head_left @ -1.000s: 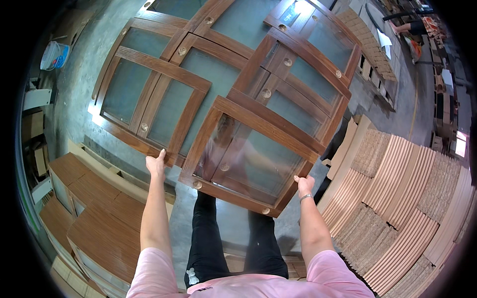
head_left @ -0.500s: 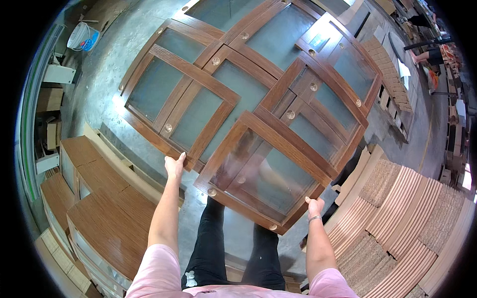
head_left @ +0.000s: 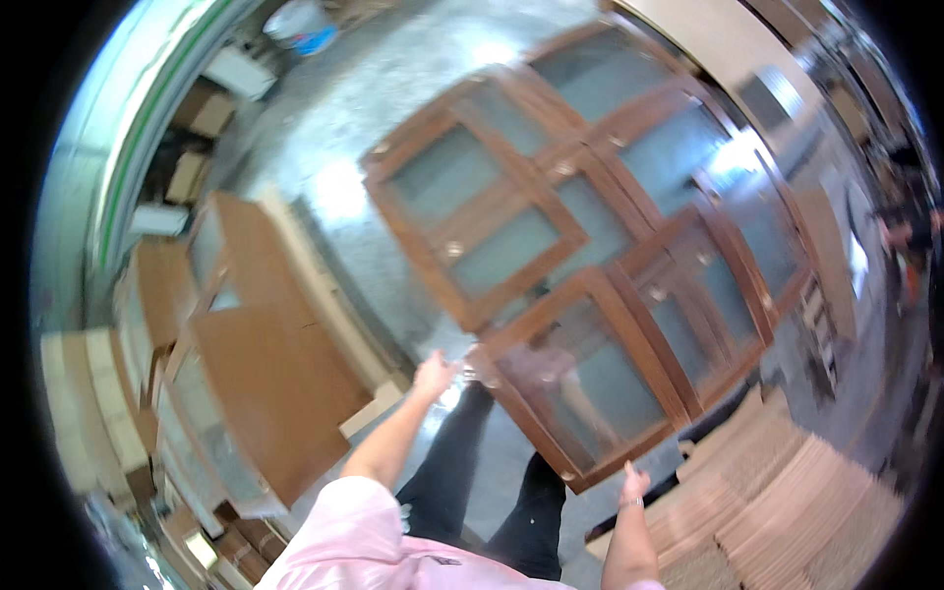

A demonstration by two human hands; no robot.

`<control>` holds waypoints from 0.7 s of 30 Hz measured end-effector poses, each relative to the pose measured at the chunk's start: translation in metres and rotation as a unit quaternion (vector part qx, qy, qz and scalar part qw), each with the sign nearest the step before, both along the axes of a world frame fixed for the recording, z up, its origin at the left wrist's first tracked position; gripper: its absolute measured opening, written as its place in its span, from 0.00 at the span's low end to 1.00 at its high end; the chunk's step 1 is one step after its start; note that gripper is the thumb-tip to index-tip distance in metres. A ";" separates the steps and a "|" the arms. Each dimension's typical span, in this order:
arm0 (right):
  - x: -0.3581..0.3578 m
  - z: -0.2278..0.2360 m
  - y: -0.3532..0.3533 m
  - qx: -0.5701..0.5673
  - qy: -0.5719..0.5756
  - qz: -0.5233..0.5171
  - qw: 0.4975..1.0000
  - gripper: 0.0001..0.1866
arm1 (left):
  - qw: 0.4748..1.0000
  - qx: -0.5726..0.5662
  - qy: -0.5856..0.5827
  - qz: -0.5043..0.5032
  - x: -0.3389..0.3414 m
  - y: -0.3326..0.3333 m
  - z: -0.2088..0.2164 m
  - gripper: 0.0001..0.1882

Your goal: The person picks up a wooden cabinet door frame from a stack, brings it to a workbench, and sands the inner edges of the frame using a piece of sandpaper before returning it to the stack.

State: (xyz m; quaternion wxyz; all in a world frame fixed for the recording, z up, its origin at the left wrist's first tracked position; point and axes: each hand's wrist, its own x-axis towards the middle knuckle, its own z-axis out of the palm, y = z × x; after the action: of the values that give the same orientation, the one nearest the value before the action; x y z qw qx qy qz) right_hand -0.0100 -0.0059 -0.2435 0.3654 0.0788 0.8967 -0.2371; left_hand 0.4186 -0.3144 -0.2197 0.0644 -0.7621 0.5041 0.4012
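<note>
A near cabinet door (head_left: pixel 644 385) with a brown wood frame and glass panel lies tilted on several similar doors. My right hand (head_left: pixel 635 485) is at its near right edge, the thumb against the frame and the fingers apparently curled beneath, partly hidden. My left hand (head_left: pixel 433 376) is by this door's left corner, fingers apart and smeared by motion; whether it touches the corner I cannot tell. Beyond it, another glass door (head_left: pixel 418 258) rests on the left of the stack. Small round pale pieces, such as one disc (head_left: pixel 454 250), lie between or on the frames.
Brown wooden cabinets (head_left: pixel 265 364) stand at the left, beside a long pale board (head_left: pixel 320 280). Stacked tan boards (head_left: pixel 777 501) are at the lower right. A white bucket (head_left: pixel 295 25) sits on the concrete floor at the far left. A person's arm (head_left: pixel 897 234) shows at far right.
My left hand has let go of the left door and moved toward the near door's left corner. My right hand stays at the near door's right edge. The whole view has turned.
</note>
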 end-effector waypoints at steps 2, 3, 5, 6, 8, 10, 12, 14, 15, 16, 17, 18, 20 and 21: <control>-0.015 -0.010 0.025 0.000 -0.001 -0.012 1.000 0.33 | 0.999 0.035 0.022 -0.032 -0.027 -0.005 0.015 0.29; -0.025 -0.010 0.032 0.008 -0.042 -0.036 0.998 0.29 | 0.997 0.045 0.039 -0.044 -0.037 -0.003 0.015 0.29; -0.004 0.016 0.016 0.054 -0.117 0.009 0.992 0.24 | 0.997 0.051 0.051 -0.024 -0.017 0.016 0.025 0.28; 0.001 0.025 0.011 0.056 -0.131 0.018 0.990 0.22 | 0.996 0.052 0.067 -0.021 -0.016 0.019 0.029 0.27; 0.014 0.042 0.000 0.052 -0.136 0.045 0.988 0.16 | 0.995 0.037 0.094 -0.012 -0.017 0.015 0.046 0.26; 0.026 0.059 -0.017 0.048 -0.179 0.106 0.977 0.12 | 0.994 0.032 0.108 -0.006 -0.015 0.005 0.059 0.25; 0.041 0.073 -0.034 0.033 -0.215 0.142 0.966 0.08 | 0.993 0.037 0.115 -0.006 -0.013 -0.014 0.062 0.24; 0.058 0.075 -0.044 0.015 -0.217 0.167 0.962 0.06 | 0.993 0.029 0.112 -0.005 -0.010 -0.032 0.053 0.24; 0.067 0.076 -0.050 0.006 -0.219 0.180 0.959 0.06 | 0.994 0.025 0.109 -0.005 -0.008 -0.040 0.046 0.24; 0.075 0.073 -0.053 0.010 -0.222 0.191 0.956 0.04 | 0.994 0.015 0.107 -0.010 -0.005 -0.048 0.038 0.24; 0.083 0.070 -0.056 0.003 -0.232 0.199 0.952 0.04 | 0.995 0.005 0.103 -0.014 -0.003 -0.056 0.031 0.25; 0.090 0.068 -0.060 -0.003 -0.243 0.206 0.948 0.04 | 0.995 -0.005 0.100 -0.019 -0.001 -0.063 0.024 0.25; 0.109 0.071 -0.070 0.019 -0.245 0.251 0.936 0.05 | 0.996 -0.012 0.087 -0.023 -0.002 -0.076 0.014 0.26; 0.122 0.077 -0.078 0.031 -0.254 0.246 0.935 0.05 | 0.997 -0.015 0.077 -0.025 0.001 -0.081 0.011 0.27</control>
State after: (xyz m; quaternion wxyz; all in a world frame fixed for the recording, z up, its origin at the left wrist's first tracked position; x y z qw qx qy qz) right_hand 0.1119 -0.0841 -0.1664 0.6251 -0.0760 0.7723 -0.0841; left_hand 0.4199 -0.3955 -0.2092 0.0236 -0.7173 0.5323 0.4490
